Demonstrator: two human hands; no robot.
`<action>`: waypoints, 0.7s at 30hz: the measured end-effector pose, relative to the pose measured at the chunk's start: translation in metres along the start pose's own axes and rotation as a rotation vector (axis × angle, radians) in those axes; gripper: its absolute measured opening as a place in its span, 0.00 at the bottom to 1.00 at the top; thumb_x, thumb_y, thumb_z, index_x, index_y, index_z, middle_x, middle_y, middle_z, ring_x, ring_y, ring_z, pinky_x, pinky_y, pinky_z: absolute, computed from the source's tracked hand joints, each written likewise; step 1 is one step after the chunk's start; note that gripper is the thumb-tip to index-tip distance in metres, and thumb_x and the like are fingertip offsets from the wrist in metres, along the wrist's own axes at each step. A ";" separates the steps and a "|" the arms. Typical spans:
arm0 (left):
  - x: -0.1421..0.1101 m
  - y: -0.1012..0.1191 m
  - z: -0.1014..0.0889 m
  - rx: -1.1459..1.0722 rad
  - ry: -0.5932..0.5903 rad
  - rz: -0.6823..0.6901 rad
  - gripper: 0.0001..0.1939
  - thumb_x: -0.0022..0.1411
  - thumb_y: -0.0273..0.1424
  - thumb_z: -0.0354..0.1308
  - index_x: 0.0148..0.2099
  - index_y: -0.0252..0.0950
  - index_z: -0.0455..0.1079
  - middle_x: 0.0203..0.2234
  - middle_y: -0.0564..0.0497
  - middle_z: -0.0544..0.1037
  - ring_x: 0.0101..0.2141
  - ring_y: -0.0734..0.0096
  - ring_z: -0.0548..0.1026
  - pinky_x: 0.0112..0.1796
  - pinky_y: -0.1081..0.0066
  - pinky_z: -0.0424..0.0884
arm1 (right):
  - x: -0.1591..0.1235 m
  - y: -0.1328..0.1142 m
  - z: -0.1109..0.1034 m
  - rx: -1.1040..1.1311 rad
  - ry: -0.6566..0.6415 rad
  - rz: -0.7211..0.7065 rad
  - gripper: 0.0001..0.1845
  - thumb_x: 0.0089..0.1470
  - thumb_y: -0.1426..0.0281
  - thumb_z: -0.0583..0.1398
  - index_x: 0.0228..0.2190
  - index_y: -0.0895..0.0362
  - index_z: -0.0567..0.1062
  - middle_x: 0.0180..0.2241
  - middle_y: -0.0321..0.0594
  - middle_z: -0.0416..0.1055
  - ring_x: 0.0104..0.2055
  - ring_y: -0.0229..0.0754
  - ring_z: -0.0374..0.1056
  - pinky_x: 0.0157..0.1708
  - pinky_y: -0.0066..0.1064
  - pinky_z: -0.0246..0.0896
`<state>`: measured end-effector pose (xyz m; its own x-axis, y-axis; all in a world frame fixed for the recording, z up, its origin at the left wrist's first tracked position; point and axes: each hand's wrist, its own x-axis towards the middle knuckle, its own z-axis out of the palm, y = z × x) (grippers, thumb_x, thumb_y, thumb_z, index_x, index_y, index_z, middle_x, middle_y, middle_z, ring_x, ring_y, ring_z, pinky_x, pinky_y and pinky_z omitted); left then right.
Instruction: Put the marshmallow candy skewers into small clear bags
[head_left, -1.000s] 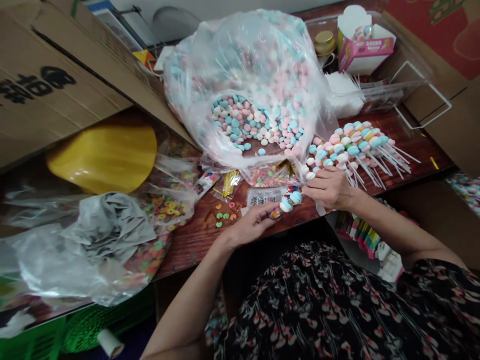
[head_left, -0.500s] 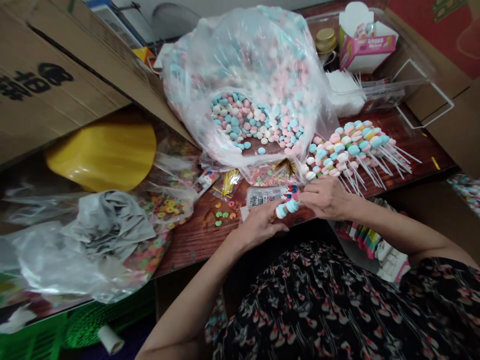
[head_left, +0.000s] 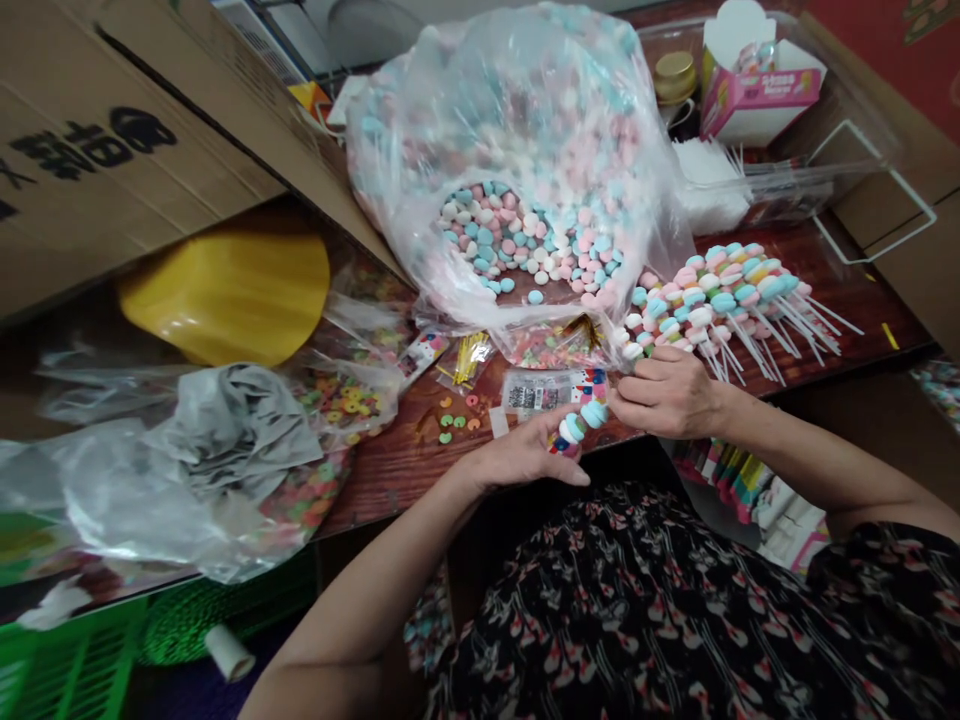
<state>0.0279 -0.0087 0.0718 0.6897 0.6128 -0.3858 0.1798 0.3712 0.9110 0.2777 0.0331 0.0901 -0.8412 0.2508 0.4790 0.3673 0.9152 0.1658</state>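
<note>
My left hand (head_left: 529, 456) and my right hand (head_left: 667, 392) meet at the front edge of a wooden table (head_left: 405, 465), both pinching one candy skewer (head_left: 579, 425) of pale blue and white pieces. The left fingers curl round its lower end; the right fingers grip the end by the stick. Just behind lies a small printed packet (head_left: 551, 388). A heap of finished candy skewers (head_left: 720, 295) lies to the right, sticks pointing right. A big clear bag of pink, blue and white candies (head_left: 525, 180) stands open behind my hands.
A yellow bowl (head_left: 232, 295) lies at left under cardboard boxes (head_left: 112, 150). Crumpled plastic bags with coloured ring candies (head_left: 330, 410) cover the left side. Loose rings (head_left: 456, 420) and gold twist ties (head_left: 469, 357) lie near the packet. A pink carton (head_left: 757, 85) and a plastic bin (head_left: 787, 185) sit at back right.
Both hands stay together on the skewer near the table edge; the skewer has tilted slightly and the left hand has shifted a little lower. The view has drifted.
</note>
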 end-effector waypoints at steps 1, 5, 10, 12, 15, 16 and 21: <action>0.003 -0.001 0.000 -0.011 0.045 0.041 0.34 0.46 0.29 0.70 0.56 0.40 0.67 0.34 0.52 0.77 0.33 0.70 0.74 0.34 0.72 0.71 | 0.000 -0.002 -0.001 0.023 -0.009 -0.001 0.12 0.63 0.69 0.53 0.31 0.51 0.75 0.25 0.32 0.71 0.27 0.35 0.55 0.29 0.34 0.39; 0.011 -0.005 -0.007 0.087 0.142 0.093 0.41 0.48 0.28 0.68 0.64 0.35 0.59 0.44 0.47 0.77 0.41 0.66 0.76 0.42 0.68 0.71 | 0.002 -0.014 -0.005 0.114 -0.019 0.026 0.12 0.58 0.73 0.53 0.27 0.55 0.73 0.23 0.34 0.69 0.27 0.36 0.57 0.30 0.35 0.41; 0.011 -0.012 -0.017 0.809 0.347 0.222 0.41 0.52 0.24 0.59 0.68 0.36 0.53 0.43 0.46 0.78 0.43 0.61 0.76 0.45 0.65 0.70 | 0.003 -0.025 -0.004 0.229 -0.167 0.245 0.09 0.56 0.75 0.55 0.25 0.57 0.72 0.23 0.35 0.71 0.25 0.36 0.58 0.28 0.33 0.41; 0.010 -0.015 -0.020 1.052 0.402 0.278 0.43 0.52 0.22 0.56 0.69 0.37 0.49 0.47 0.43 0.77 0.46 0.59 0.75 0.45 0.63 0.70 | 0.002 -0.029 0.000 0.306 -0.176 0.368 0.11 0.59 0.71 0.55 0.26 0.57 0.73 0.23 0.34 0.72 0.24 0.35 0.60 0.28 0.32 0.42; 0.009 -0.018 -0.024 1.329 0.470 0.352 0.44 0.51 0.21 0.53 0.70 0.34 0.45 0.43 0.41 0.77 0.44 0.57 0.75 0.43 0.61 0.71 | -0.001 -0.039 0.013 0.363 -0.131 0.531 0.13 0.62 0.69 0.54 0.28 0.57 0.74 0.24 0.35 0.74 0.25 0.35 0.63 0.29 0.30 0.45; 0.009 -0.018 -0.026 1.399 0.473 0.381 0.44 0.51 0.21 0.53 0.70 0.32 0.44 0.42 0.41 0.77 0.42 0.56 0.75 0.42 0.60 0.71 | -0.002 -0.043 0.018 0.360 -0.116 0.572 0.13 0.62 0.68 0.53 0.29 0.57 0.75 0.24 0.36 0.74 0.25 0.35 0.63 0.29 0.30 0.45; 0.012 -0.019 -0.037 1.556 0.352 0.441 0.41 0.54 0.23 0.52 0.69 0.29 0.46 0.40 0.40 0.77 0.41 0.55 0.74 0.42 0.59 0.70 | -0.003 -0.063 0.039 0.454 -0.179 0.595 0.14 0.62 0.69 0.53 0.27 0.57 0.74 0.23 0.36 0.74 0.26 0.35 0.65 0.29 0.30 0.45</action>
<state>0.0068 0.0168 0.0444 0.7316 0.6727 0.1109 0.6600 -0.7396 0.1324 0.2415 -0.0134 0.0445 -0.6184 0.7535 0.2232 0.6121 0.6399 -0.4647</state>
